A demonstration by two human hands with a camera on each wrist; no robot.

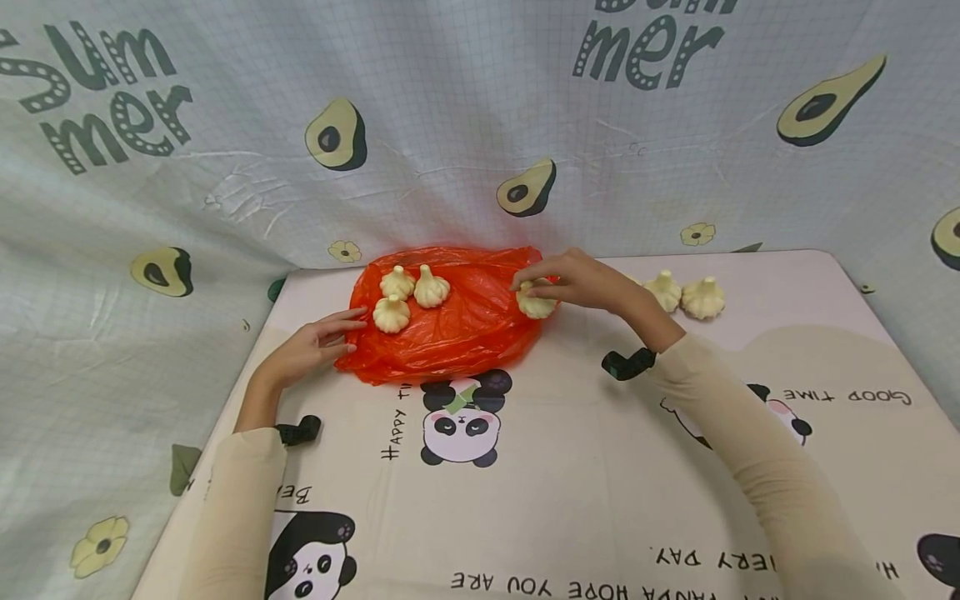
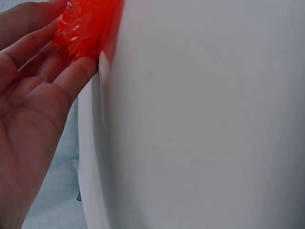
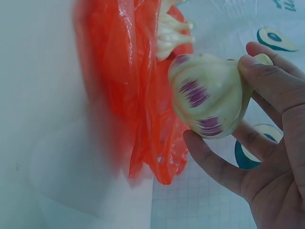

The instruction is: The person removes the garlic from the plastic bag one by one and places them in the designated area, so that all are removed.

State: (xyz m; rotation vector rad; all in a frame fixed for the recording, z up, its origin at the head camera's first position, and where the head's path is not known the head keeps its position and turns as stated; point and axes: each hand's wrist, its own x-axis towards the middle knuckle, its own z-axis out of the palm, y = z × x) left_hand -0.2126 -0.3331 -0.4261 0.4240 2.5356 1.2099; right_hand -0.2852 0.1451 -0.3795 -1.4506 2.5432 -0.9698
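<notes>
A red plastic bag lies spread on the table, with three cream garlic bulbs grouped on its left part. My right hand pinches another garlic bulb by its stem, above the bag's right edge. Purple streaks mark that bulb's side in the right wrist view. At the bag's left edge, my left hand touches the plastic with loosely extended fingers. In the left wrist view the fingertips rest against the crumpled red plastic. Further right, behind the right wrist, sit two more garlic bulbs.
The pale table cover carries printed pandas and lettering. A light curtain with avocado prints hangs along the table's back and left edges. Dark wrist-worn devices show at the left wrist and the right wrist.
</notes>
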